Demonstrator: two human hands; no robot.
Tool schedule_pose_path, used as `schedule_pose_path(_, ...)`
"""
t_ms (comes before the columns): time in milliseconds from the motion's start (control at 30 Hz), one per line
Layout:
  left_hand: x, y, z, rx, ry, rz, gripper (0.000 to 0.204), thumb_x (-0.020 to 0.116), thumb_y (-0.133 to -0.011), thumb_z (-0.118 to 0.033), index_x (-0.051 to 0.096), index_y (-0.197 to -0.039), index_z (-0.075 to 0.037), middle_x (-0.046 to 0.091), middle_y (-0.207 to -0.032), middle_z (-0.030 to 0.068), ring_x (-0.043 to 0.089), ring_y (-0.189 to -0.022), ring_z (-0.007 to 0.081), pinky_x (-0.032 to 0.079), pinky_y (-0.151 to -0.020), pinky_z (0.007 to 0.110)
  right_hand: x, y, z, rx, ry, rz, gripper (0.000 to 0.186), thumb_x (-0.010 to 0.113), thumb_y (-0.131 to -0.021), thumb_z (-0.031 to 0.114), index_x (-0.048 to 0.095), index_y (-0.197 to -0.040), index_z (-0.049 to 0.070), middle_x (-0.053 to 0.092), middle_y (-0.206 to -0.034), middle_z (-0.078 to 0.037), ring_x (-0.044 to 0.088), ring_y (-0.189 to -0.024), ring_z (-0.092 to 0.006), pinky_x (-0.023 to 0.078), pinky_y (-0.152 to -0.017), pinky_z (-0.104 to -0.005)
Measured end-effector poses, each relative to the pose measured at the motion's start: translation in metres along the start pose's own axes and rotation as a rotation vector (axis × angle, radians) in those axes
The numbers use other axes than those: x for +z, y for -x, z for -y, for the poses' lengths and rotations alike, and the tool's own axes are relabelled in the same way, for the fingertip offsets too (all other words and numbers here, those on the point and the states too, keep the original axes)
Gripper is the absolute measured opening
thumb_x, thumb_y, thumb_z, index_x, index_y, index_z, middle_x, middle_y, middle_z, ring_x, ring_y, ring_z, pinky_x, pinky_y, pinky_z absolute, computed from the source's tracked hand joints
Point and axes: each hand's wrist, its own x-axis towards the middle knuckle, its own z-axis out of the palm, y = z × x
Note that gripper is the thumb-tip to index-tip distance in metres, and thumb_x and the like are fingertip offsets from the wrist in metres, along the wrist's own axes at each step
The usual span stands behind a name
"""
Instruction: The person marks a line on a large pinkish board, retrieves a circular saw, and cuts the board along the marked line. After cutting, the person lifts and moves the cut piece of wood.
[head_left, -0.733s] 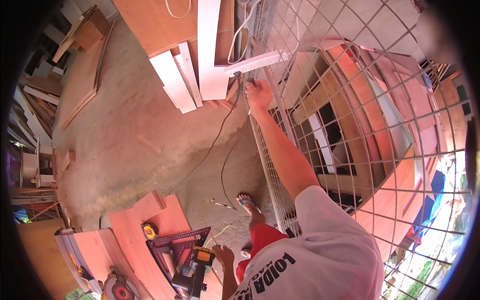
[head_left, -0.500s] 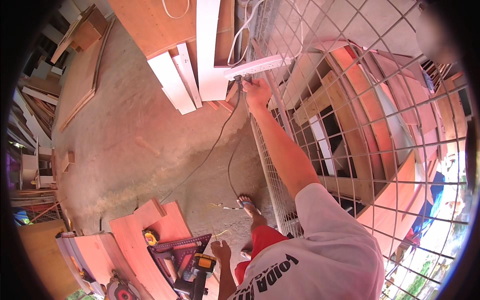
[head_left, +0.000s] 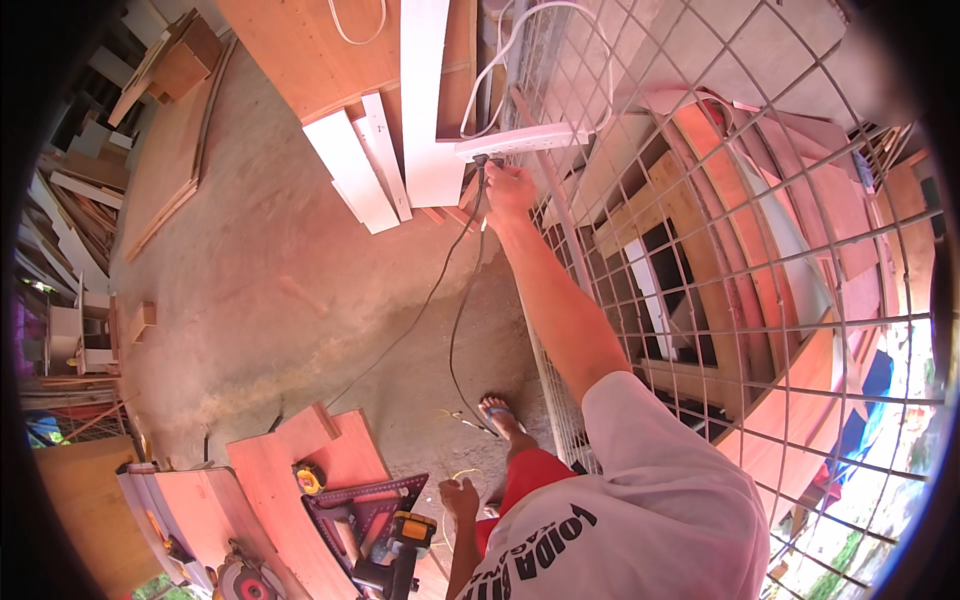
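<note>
My right hand (head_left: pixel 510 192) reaches up to a white power strip (head_left: pixel 525 139) against the wire mesh. Its fingers are closed on a black plug (head_left: pixel 496 162) at the strip's near edge. Beside it, another black plug (head_left: pixel 480 160) sits at the strip, with a dark cord (head_left: pixel 437 282) hanging from it. A second dark cord (head_left: pixel 452 350) runs from below my right hand to the floor near my foot. My left hand (head_left: pixel 460 497) hangs low, loosely curled with fingers apart, near a yellow-and-black cordless drill (head_left: pixel 408 540). A thin yellow wire (head_left: pixel 466 473) shows beside it.
Mesh fencing (head_left: pixel 760 250) rises close on the right, boards behind it. White panels (head_left: pixel 425 110) lean ahead. Low left, wooden boards (head_left: pixel 290 455) carry a tape measure (head_left: pixel 309 477) and a dark triangular square (head_left: pixel 370 500); a circular saw (head_left: pixel 248 580) is nearby. Cords cross the floor.
The second dark cord now hangs nearer my right hand, which stays at the strip. My left hand has shifted slightly to the right. The view has moved a little.
</note>
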Motion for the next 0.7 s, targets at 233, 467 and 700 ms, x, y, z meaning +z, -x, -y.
schedule_pose_path(233,-0.003,-0.050,0.004,-0.263,-0.161,-0.087,0.039,0.065,-0.087,-0.018,0.055,-0.115,0.009,0.060,-0.109,0.0281,0.059,-0.105,0.0432,0.047,-0.094,0.050,0.014,0.015,0.020,0.017,0.003,-0.045,0.017,0.074,-0.086,-0.001,0.060,-0.094,-0.002,0.065,-0.089,-0.010,0.065,-0.078,-0.0175,0.054,-0.070,-0.0327)
schedule_pose_path(467,0.062,-0.042,-0.031,-0.058,-0.248,-0.306,0.039,0.061,-0.091,-0.011,0.057,-0.124,0.008,0.063,-0.122,0.0274,0.064,-0.112,0.0372,0.052,-0.094,0.045,0.020,0.012,0.020,-0.004,-0.059,0.023,0.013,0.074,-0.088,-0.001,0.063,-0.095,-0.003,0.066,-0.091,-0.008,0.065,-0.080,-0.0165,0.053,-0.074,-0.0308)
schedule_pose_path(700,-0.052,-0.043,-0.438,0.737,0.593,-0.127,0.022,0.048,-0.096,0.000,0.066,-0.107,-0.001,0.071,-0.097,0.0192,0.070,-0.087,0.0357,0.053,-0.080,0.042,-0.024,-0.025,0.007,-0.008,0.086,0.147,0.015,0.075,-0.087,0.008,0.070,-0.094,-0.005,0.071,-0.093,-0.010,0.066,-0.085,-0.0162,0.052,-0.079,-0.0294)
